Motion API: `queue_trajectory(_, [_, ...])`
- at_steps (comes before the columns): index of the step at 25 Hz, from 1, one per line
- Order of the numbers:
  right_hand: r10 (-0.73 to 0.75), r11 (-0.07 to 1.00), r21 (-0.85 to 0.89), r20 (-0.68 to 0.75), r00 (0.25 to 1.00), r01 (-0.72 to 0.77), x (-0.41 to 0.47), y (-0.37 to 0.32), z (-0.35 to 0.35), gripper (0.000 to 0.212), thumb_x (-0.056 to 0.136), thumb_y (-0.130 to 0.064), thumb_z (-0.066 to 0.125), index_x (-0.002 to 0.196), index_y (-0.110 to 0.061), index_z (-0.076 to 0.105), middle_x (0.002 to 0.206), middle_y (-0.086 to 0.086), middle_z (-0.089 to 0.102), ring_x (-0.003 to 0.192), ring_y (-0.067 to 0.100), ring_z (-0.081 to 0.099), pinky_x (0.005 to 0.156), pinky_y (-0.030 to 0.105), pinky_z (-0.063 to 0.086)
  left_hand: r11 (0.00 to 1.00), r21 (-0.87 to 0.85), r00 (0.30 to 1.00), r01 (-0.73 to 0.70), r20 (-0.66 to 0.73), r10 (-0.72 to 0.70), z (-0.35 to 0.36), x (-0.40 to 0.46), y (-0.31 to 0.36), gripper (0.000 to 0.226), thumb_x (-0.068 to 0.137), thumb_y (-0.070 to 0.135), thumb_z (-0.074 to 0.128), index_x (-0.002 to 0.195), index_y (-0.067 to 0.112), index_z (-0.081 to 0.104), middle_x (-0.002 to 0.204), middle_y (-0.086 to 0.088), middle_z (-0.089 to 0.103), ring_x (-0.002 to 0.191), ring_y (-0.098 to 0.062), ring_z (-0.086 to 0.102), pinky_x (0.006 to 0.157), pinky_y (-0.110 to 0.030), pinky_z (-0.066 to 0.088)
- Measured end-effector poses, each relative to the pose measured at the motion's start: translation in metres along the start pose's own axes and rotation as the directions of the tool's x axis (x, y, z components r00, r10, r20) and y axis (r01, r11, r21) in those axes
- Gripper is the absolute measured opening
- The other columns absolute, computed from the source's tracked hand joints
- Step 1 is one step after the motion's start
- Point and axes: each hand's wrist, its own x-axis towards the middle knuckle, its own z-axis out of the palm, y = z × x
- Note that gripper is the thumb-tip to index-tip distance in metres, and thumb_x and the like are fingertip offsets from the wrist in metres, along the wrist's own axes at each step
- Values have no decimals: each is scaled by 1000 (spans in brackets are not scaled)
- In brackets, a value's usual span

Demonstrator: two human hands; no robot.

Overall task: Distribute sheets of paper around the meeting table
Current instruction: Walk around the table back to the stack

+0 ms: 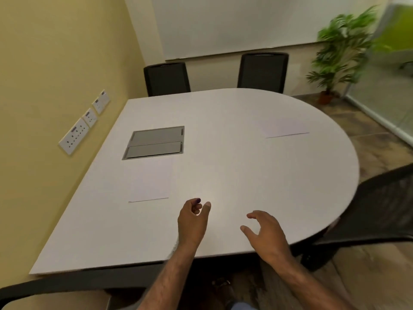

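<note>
A white meeting table (223, 175) with a rounded right end fills the view. One white sheet of paper (148, 180) lies flat on it, just in front of the grey cable hatch. A second sheet (283, 127) lies near the far right curve. My left hand (193, 220) hovers over the near part of the table, fingers loosely curled, holding nothing. My right hand (266, 233) hovers beside it to the right with fingers spread, also with nothing in it. Neither hand touches a sheet.
A grey cable hatch (154, 142) is set into the tabletop. Two black chairs (166, 79) (262, 72) stand at the far side, another chair (384, 211) at the right. Wall sockets (74, 136) line the yellow wall. A potted plant (339, 52) stands in the corner.
</note>
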Motion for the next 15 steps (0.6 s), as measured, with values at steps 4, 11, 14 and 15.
queue_trajectory(4, [-5,997,-78,-84,996,-1,-56,30,-37,50,93,-50,76,138,-30,67,156,-7,56,150,15,43,125,36,37,975,162,979,-154,160,128,40,-70,-10,50,93,47,72,136,26,60,133,10,65,123,-8,60,100,-26,47])
queue_trajectory(11, [54,970,-219,-213,976,-101,-131,111,-99,57,96,-62,64,146,-35,63,167,-5,46,160,19,30,127,45,29,682,315,716,-660,539,444,110,-158,-24,69,97,62,56,153,24,47,155,8,47,145,-9,40,118,-25,33])
queue_trajectory(14, [126,955,-228,-264,956,-188,-168,156,-132,61,94,-66,61,148,-38,62,169,-3,44,162,21,29,125,48,32,502,257,509,-826,723,467,152,-193,-25,71,97,66,50,154,24,47,158,5,44,148,-10,38,122,-26,32])
queue_trajectory(15, [144,951,-226,-286,947,-213,-180,173,-142,62,93,-68,60,147,-38,63,168,-2,45,161,22,30,124,49,34,454,228,449,-861,759,471,166,-204,-24,72,97,66,49,155,23,47,159,5,44,149,-11,38,123,-28,32])
